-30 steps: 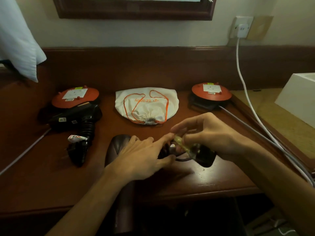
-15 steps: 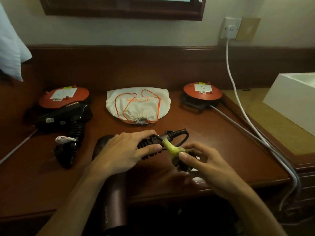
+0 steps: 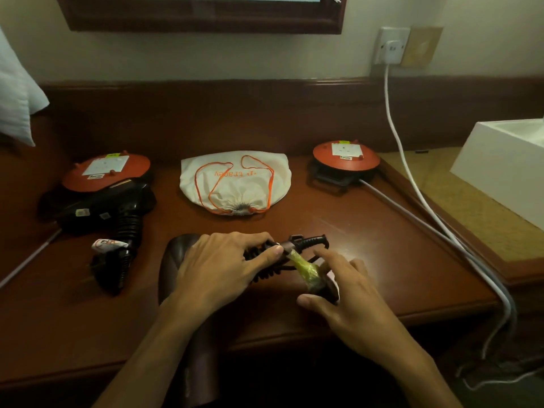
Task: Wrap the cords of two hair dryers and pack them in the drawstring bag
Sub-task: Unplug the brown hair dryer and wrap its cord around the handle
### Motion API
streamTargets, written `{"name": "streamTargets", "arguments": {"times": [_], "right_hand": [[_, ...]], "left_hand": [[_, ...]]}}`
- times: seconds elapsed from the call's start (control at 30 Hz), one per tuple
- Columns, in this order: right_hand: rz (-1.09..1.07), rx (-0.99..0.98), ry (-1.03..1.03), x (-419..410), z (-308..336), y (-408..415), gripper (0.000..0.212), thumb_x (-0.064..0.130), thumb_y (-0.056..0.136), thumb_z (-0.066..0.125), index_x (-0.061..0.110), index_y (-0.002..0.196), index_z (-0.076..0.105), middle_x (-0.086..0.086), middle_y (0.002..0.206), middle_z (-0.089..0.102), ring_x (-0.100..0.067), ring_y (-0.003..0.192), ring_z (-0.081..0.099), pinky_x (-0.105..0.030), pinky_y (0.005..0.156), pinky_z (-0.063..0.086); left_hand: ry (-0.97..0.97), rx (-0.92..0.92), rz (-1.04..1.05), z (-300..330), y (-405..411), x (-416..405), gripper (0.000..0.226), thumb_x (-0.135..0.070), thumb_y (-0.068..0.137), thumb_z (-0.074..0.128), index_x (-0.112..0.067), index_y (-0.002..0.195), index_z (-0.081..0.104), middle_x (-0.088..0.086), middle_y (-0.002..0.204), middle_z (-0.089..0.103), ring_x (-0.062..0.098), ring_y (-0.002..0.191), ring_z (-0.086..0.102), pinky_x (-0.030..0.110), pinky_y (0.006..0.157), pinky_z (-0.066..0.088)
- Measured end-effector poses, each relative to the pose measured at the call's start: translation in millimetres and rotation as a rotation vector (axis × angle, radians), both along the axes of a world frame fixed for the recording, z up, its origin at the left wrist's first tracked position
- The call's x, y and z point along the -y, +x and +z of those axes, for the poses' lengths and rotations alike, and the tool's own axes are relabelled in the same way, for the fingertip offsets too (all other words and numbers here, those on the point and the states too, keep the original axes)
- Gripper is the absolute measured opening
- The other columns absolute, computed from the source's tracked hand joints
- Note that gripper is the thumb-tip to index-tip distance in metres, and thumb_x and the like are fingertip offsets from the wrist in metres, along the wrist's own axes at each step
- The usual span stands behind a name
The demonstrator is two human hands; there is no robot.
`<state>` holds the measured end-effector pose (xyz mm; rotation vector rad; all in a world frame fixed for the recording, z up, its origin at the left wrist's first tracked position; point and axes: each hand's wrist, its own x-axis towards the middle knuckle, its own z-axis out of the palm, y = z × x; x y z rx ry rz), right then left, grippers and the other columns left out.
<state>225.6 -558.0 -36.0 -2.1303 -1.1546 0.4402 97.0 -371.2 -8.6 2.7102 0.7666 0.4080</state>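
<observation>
Wooden desk (image 3: 368, 245): left hand (image 3: 223, 266) clamped on coiled cord (image 3: 265, 260); right hand (image 3: 350, 295) pinching plug (image 3: 321, 287).

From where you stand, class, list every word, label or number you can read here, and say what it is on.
Drawstring bag: orange print, upside down to the camera, possibly "tracey"; uncertain.
White labels on left orange reel and right orange reel: too small.
Stickers on black hair dryer: blurred.

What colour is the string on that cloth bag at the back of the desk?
Orange, looped over the white drawstring bag; the head camera shows it clearly.
</observation>
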Motion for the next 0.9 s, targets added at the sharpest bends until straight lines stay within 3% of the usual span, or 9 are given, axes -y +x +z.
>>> {"name": "streamTargets", "arguments": {"times": [0.1,0.17,0.23,0.33,0.43,0.5,0.6,0.73,0.9], "right_hand": [[0.094,-0.165,0.018,1.0,0.8,3.9,0.055,0.057,0.089,0.059,0.052,0.14,0.039,0.024,0.113,0.05,0.003,0.104,0.051,-0.02,0.088,0.046],[0.064,-0.157,0.038,1.0,0.9,8.0,0.057,0.046,0.09,0.068,0.048,0.142,0.045,0.021,0.109,0.051,0.003,0.095,0.055,-0.02,0.084,0.045],[-0.021,-0.011,-0.026,-4.3,1.6,5.3,0.062,0.039,0.088,0.075,0.048,0.141,0.044,0.02,0.107,0.046,-0.001,0.092,0.054,-0.018,0.079,0.045],[-0.252,0.305,-0.127,-20.2,1.9,-11.8,0.074,0.037,0.085,0.078,0.041,0.141,0.03,0.01,0.115,0.04,-0.011,0.092,0.058,-0.032,0.079,0.057],[-0.354,0.315,0.006,-34.2,-7.7,-21.4,0.075,0.032,0.084,0.08,0.034,0.141,0.031,0.005,0.116,0.04,-0.016,0.086,0.063,-0.029,0.074,0.058],[-0.375,0.173,0.257,-36.3,-16.3,-19.8,0.073,0.033,0.079,0.085,0.037,0.132,0.036,0.008,0.112,0.047,-0.012,0.081,0.064,-0.029,0.069,0.058],[-0.428,-0.355,0.468,-37.5,-19.0,-14.6,0.061,0.058,0.073,0.081,0.044,0.119,0.043,0.003,0.118,0.056,-0.02,0.092,0.071,-0.038,0.073,0.062],[-0.522,-1.094,0.54,-38.6,-6.6,-3.0,0.048,0.045,0.086,0.071,0.01,0.115,0.058,-0.021,0.107,0.074,-0.037,0.091,0.075,-0.042,0.072,0.062],[-0.47,-1.259,0.562,-43.2,2.0,-1.3,0.05,0.034,0.09,0.07,-0.009,0.115,0.063,-0.019,0.096,0.078,-0.034,0.094,0.076,-0.035,0.071,0.062]], "left_hand": [[0.0,0.004,-0.005,-2.1,-1.2,-1.4,0.055,-0.084,0.088,0.029,-0.057,0.123,0.063,-0.019,0.105,0.074,0.01,0.101,0.066,0.037,0.078,0.048],[-0.002,-0.001,-0.018,-2.9,-1.5,-1.1,0.054,-0.085,0.088,0.027,-0.058,0.119,0.062,-0.02,0.092,0.072,0.005,0.09,0.065,0.035,0.072,0.048],[0.005,-0.008,-0.022,-3.3,0.0,0.0,0.057,-0.088,0.087,0.024,-0.057,0.118,0.061,-0.021,0.089,0.071,0.004,0.086,0.065,0.035,0.071,0.049],[0.019,0.013,-0.009,-4.3,3.3,1.5,0.06,-0.09,0.086,0.02,-0.057,0.117,0.06,-0.021,0.086,0.07,0.003,0.082,0.064,0.033,0.069,0.052],[0.008,0.052,0.032,-6.7,3.2,-0.1,0.059,-0.09,0.087,0.022,-0.058,0.118,0.059,-0.019,0.086,0.07,0.003,0.083,0.065,0.035,0.072,0.056],[0.006,0.082,0.069,-7.0,0.9,-2.3,0.061,-0.09,0.087,0.023,-0.056,0.123,0.06,-0.018,0.091,0.072,0.006,0.087,0.066,0.036,0.075,0.055],[-0.012,0.133,0.097,-6.3,-2.5,-4.9,0.058,-0.085,0.089,0.03,-0.051,0.124,0.063,-0.016,0.093,0.074,0.007,0.088,0.066,0.033,0.072,0.052],[0.034,0.16,0.103,-5.5,-4.1,1.1,0.061,-0.082,0.091,0.035,-0.044,0.128,0.066,-0.013,0.096,0.076,0.008,0.089,0.067,0.029,0.071,0.048],[0.03,0.221,0.07,-3.7,-5.9,4.9,0.059,-0.078,0.094,0.039,-0.039,0.126,0.069,-0.01,0.09,0.076,0.01,0.081,0.068,0.033,0.071,0.054]]}}
